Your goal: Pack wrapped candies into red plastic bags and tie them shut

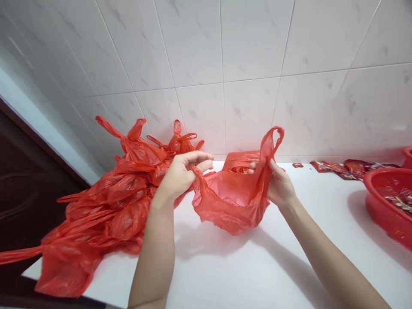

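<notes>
A thin red plastic bag (230, 206) hangs between my two hands above the white table, its mouth spread wide toward me. My left hand (185, 171) pinches the bag's left handle between thumb and fingers. On the other side, my right hand (280, 182) grips the bag near its right handle, whose loop stands up above the hand; some of its fingers show behind the red film. Whether anything lies in the bag's bottom is hidden from me. Behind it, close to the wall, lies a flat stack of red bags (241, 159).
At the left, a heap of filled, knotted red bags (122, 201) reaches past the edge of the white table (206, 274). A red plastic basket (386, 210) with small wrapped items stands right. Red packets (337, 167) lie along the tiled wall (251, 51).
</notes>
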Tool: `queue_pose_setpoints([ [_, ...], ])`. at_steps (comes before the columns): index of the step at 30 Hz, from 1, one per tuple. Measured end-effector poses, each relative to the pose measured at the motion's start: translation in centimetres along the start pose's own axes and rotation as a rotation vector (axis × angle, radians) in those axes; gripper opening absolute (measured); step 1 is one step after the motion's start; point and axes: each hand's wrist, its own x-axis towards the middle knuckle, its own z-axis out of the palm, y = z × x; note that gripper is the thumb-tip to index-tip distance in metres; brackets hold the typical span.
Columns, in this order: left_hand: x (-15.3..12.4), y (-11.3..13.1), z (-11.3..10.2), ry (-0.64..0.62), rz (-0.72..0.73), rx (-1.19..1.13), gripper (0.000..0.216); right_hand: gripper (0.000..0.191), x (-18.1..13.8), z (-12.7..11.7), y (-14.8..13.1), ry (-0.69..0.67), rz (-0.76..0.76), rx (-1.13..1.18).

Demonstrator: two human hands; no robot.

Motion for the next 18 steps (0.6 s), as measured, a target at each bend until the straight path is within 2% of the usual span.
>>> queue_pose_setpoints([
  [4,-0.3,0.3,-1.7,-0.207,-0.068,0.15,0.02,0.03,0.3,-0.3,-0.6,0.068,-0.007,0.066],
  [8,-0.1,0.3,-2.0,-0.343,-0.062,-0.028,0.021,0.04,0.1,0.3,-1.0,0.084,0.087,-0.028],
  [11,0.1,0.1,-0.8,-0.312,-0.032,-0.271,0.027,0.044,-0.4,1.3,-0.7,0.157,0.128,-0.211],
  [14,0.2,0.0,0.7,-0.274,0.001,-0.429,0.026,0.03,-1.0,2.6,-0.2,0.191,0.089,-0.429],
  [16,0.1,-0.2,1.6,-0.306,0.006,-0.481,0.024,0.018,-1.5,3.4,0.0,0.154,0.093,-0.547],
  [18,0.2,-0.5,2.2,-0.34,-0.006,-0.495,0.023,0.018,-1.9,4.1,0.0,0.075,0.139,-0.59],
])
